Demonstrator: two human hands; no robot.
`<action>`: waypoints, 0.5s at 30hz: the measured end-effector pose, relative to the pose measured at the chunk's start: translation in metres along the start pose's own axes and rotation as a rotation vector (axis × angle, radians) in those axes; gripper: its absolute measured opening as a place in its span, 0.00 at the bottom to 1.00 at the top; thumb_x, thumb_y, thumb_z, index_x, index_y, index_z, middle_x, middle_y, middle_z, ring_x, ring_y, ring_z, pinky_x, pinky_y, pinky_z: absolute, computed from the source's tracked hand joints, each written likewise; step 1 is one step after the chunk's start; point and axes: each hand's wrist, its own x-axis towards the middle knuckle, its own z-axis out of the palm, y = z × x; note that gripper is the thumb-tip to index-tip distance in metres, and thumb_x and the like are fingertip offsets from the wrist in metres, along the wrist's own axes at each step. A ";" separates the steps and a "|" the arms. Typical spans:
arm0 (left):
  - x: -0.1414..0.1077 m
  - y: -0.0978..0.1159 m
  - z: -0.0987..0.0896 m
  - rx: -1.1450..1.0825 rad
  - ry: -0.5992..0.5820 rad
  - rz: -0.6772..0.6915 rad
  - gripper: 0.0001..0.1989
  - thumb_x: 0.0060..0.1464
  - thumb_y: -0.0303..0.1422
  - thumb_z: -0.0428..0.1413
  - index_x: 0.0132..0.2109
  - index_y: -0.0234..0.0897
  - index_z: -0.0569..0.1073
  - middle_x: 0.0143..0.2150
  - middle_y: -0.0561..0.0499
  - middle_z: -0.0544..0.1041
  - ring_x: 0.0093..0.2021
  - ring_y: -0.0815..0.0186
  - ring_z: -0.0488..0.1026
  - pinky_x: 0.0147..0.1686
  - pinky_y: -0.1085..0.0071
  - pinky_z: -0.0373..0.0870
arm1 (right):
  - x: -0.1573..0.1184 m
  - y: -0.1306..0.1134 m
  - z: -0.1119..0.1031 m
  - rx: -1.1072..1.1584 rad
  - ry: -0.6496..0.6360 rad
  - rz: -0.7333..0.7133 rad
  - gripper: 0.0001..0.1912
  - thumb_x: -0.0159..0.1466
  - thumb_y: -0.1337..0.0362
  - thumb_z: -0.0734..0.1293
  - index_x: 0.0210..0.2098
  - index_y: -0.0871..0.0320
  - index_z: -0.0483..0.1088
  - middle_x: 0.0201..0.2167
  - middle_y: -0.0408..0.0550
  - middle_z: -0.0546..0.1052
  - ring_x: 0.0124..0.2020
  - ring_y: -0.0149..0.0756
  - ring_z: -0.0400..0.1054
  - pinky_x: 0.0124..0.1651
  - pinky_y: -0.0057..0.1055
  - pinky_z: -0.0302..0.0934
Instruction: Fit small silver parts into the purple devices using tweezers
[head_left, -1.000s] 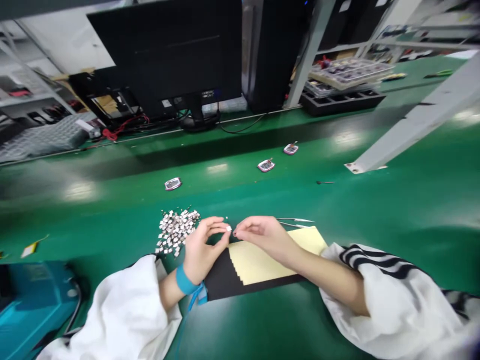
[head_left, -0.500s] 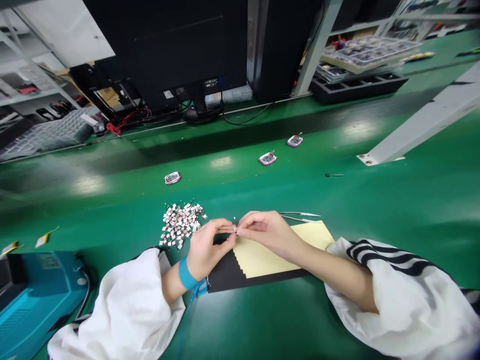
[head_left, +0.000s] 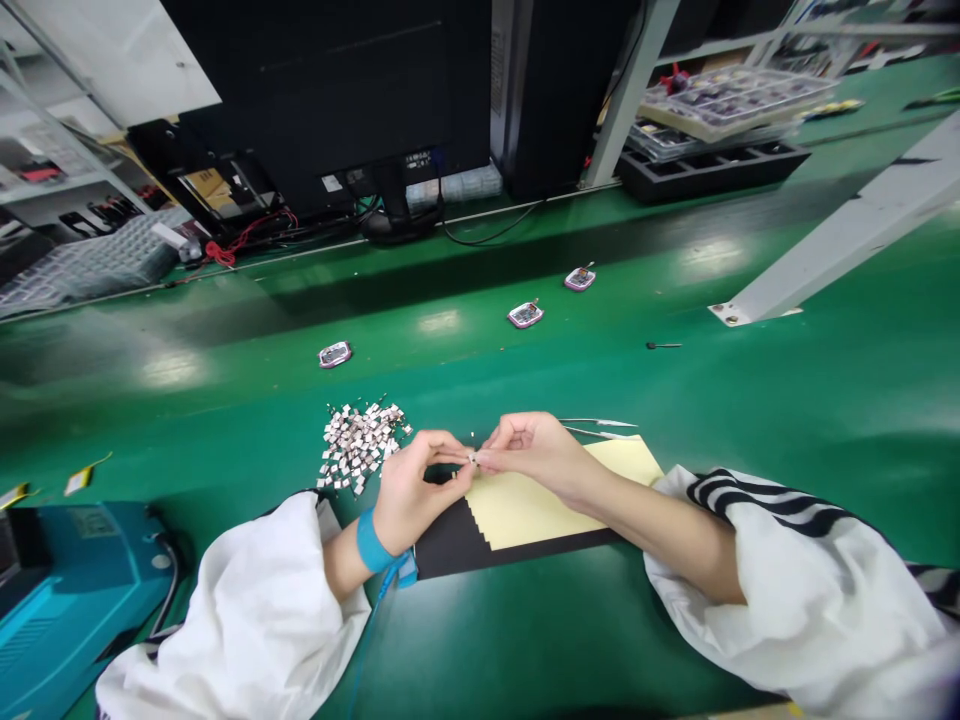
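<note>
Small part (head_left: 473, 458) pinched in the narrowed fingers of the left hand (head_left: 412, 490) and right hand (head_left: 544, 455), near the corner of the yellow sheets (head_left: 559, 500), beside the pile (head_left: 361, 445). If pressed unevenly, it could be flicked onto the counter (head_left: 465, 640) or bent; contact is largely hidden by fingertips.

Electronics workshop: glossy green workbench (head_left: 510, 630), clear plastic compartment trays (head_left: 739, 98), heap of small white square components (head_left: 361, 442), blue wrist strap (head_left: 373, 541).

Light reflections (head_left: 172, 368) gleam on a green workbench (head_left: 750, 420), pale shelving (head_left: 60, 187) behind.
</note>
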 end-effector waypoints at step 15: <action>0.038 -0.001 -0.052 0.584 -0.379 -0.003 0.08 0.50 0.30 0.54 0.39 0.36 0.69 0.39 0.50 0.72 0.40 0.64 0.69 0.41 0.67 0.67 | 0.004 -0.008 -0.016 -1.232 0.103 -0.277 0.08 0.54 0.75 0.61 0.34 0.63 0.68 0.27 0.48 0.72 0.26 0.33 0.67 0.32 0.31 0.63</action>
